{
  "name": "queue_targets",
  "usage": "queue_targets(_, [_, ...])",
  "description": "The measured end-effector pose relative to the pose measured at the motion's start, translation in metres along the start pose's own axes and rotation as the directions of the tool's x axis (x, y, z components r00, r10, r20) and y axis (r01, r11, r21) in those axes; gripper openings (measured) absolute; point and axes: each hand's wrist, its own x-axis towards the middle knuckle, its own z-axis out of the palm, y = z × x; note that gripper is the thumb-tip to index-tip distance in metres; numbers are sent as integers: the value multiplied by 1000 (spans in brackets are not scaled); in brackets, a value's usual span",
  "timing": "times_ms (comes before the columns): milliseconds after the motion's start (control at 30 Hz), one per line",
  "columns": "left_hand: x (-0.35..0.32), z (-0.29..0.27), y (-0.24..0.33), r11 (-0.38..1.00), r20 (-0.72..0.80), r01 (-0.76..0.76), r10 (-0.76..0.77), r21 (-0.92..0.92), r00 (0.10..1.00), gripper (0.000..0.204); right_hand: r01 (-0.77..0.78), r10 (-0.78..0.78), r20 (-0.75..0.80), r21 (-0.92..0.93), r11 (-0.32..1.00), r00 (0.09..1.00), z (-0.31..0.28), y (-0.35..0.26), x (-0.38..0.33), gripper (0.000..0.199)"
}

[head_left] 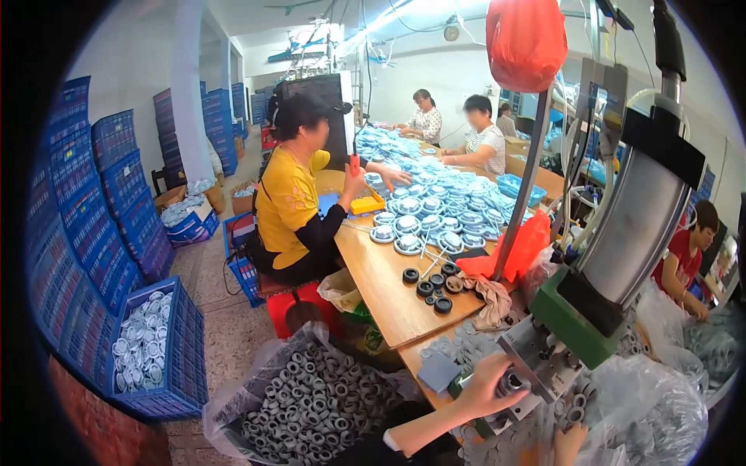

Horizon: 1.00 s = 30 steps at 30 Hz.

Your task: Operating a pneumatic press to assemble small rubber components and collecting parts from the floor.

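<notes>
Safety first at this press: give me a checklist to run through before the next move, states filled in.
1. Left hand clear of the press: not ok; its fingers are at the tooling beside the green block.
2. Right hand clear of the press: ok; it is lower down, by the loose grey rings.
3. Round part properly seated: cannot tell; the left hand partly covers it.
4. Grey rings within reach: ok; some lie right beside the right hand.
5. Clear liner open: ok; the many rings inside are exposed.
</notes>
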Motion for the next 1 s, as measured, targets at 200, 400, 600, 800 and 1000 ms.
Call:
queue_targets(200, [26, 42, 1, 932, 117, 238, -213, -275, 970, 26, -244, 227, 324, 13, 970, 919, -35, -34, 6, 29])
queue_targets(400, [8, 33, 0, 993, -69, -43, 51, 110, 996, 32, 90, -24, -196, 335, 938, 980, -87, -85, 4, 49])
queue_targets(600, [-41, -5, -22, 956, -300, 102, -16, 274, 954, 41, -149, -129, 199, 934, 323, 971, -110, -148, -11, 55])
queue_targets(800, [-206, -159, -93, 446, -554, 709, -442, 547, 705, 83, 52, -256, 132, 796, 604, 958, -93, -229, -24, 51])
queue_targets(1000, [-258, -186, -94, 198, -545, 810, -649, 552, 530, 58, 35, -145, 101, 690, 723, 984, -88, -236, -9, 29])
